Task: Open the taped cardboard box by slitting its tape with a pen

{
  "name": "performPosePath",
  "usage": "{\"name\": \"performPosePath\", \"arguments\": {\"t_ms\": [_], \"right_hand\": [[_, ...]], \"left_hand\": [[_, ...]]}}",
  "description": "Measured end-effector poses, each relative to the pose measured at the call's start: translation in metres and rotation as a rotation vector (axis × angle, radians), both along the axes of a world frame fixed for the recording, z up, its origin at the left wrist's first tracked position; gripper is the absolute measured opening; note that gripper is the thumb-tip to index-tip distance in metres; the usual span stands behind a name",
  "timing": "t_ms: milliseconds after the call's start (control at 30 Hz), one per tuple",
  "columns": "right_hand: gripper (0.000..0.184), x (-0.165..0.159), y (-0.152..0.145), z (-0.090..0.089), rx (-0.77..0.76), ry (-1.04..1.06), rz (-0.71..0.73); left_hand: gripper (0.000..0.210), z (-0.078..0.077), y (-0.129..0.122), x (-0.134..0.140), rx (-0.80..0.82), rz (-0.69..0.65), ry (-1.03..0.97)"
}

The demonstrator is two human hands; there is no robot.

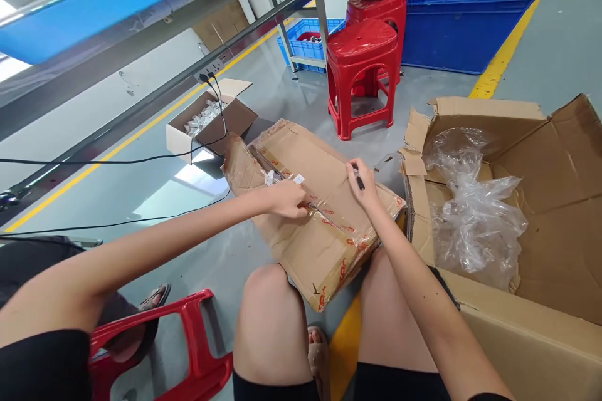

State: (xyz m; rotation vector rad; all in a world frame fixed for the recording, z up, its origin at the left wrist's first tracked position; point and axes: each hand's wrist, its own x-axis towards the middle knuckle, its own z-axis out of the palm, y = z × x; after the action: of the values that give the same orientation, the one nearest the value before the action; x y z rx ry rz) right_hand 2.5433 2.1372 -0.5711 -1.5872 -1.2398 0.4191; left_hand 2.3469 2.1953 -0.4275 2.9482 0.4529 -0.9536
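A taped cardboard box [305, 250] lies tilted before my knees, its top seam partly split and brown tape with red print along it. My left hand [288, 198] is closed at this seam, fingers curled over the flap edge; the fingertips are partly hidden. White labels [285, 179] show just beyond it. My right hand [364, 187] rests over the right side of the box, closed around a slim black tool [359, 179]. Whether that tool is a cutter or a pen I cannot tell.
A large open carton [531, 301] with crumpled clear plastic bags [480, 219] stands at right. A smaller box [207, 122] of clear pieces sits at left near black cables [108, 161]. Red stools [362, 50] and blue crates [465, 12] stand behind. Another person's foot [155, 296] shows at left.
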Motion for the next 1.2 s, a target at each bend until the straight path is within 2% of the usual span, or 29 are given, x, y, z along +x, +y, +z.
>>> {"name": "performPosePath", "arguments": {"t_ms": [100,200,367,433,567,700,833,933,1067,1133,1200], "right_hand": [[0.022,-0.006,0.008,-0.013,-0.017,-0.128,0.055],[0.025,-0.01,0.009,-0.016,-0.033,-0.172,0.085],[0.035,-0.002,-0.004,0.002,0.013,-0.048,0.063],[0.037,0.003,-0.009,0.008,0.019,0.032,0.033],[0.041,0.006,-0.011,0.009,0.0,0.145,-0.009],[0.044,0.009,-0.001,0.005,0.005,0.257,-0.066],[0.054,0.024,-0.004,0.017,0.067,0.518,-0.163],[0.057,0.035,-0.042,0.042,0.133,0.624,-0.188],[0.037,0.016,-0.129,0.07,0.077,0.58,-0.177],[0.027,-0.007,-0.164,0.071,0.018,0.623,-0.178],[0.024,-0.029,-0.185,0.06,-0.039,0.653,-0.196]], "left_hand": [[0.022,0.025,-0.018,-0.026,0.049,-0.063,-0.061],[0.023,0.029,-0.03,-0.035,0.091,-0.101,-0.064],[0.041,0.004,-0.029,-0.007,0.163,0.081,-0.076],[0.046,-0.006,-0.025,0.009,0.119,0.135,-0.041],[0.046,-0.026,-0.025,0.035,-0.035,0.087,-0.012],[0.046,-0.045,-0.046,0.062,-0.28,0.028,-0.034],[0.055,-0.048,-0.067,0.084,-0.304,0.003,0.044],[0.052,-0.037,-0.074,0.086,-0.286,0.023,0.075],[0.05,-0.025,-0.089,0.069,-0.081,-0.014,-0.056],[0.049,-0.023,-0.097,0.061,-0.027,0.008,-0.093],[0.051,-0.022,-0.102,0.057,-0.009,0.046,-0.097]]}}
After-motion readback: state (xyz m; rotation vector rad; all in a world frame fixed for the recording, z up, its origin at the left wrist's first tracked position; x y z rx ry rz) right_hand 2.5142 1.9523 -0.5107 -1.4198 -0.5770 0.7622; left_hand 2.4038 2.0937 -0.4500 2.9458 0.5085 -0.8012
